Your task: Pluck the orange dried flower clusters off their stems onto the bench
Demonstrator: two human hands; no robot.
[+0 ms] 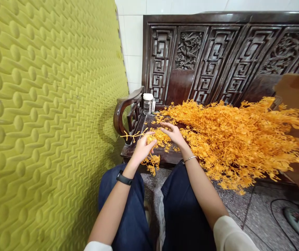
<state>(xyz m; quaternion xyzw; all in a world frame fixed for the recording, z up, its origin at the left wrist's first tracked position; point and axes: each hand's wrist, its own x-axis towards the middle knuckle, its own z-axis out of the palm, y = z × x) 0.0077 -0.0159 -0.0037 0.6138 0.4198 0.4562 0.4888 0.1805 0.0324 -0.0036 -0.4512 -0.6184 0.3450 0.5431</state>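
My left hand (pixel 144 148) is closed around a yellow-orange plastic branch (pixel 135 135). Its knobbly, mostly bare stem sticks out to the left, while a flowery part (pixel 152 163) hangs below the hand over the seat's front edge. Just to the right, my right hand (pixel 173 134) has its fingers apart with nothing visible in them. Loose orange flower pieces (pixel 162 139) lie on the dark wooden seat beneath both hands. A large heap of orange artificial flower sprays (pixel 233 139) spreads along the bench beside my right forearm.
The carved bench back (pixel 191 66) rises behind, with a curved armrest (pixel 120 115) on the left. A clear jar with a white lid (pixel 147 104) stands in the seat's corner. Green textured matting (pixel 47 122) walls off the left. Brown cardboard (pixel 293 90) leans at right; a cable (pixel 275 205) lies on the floor.
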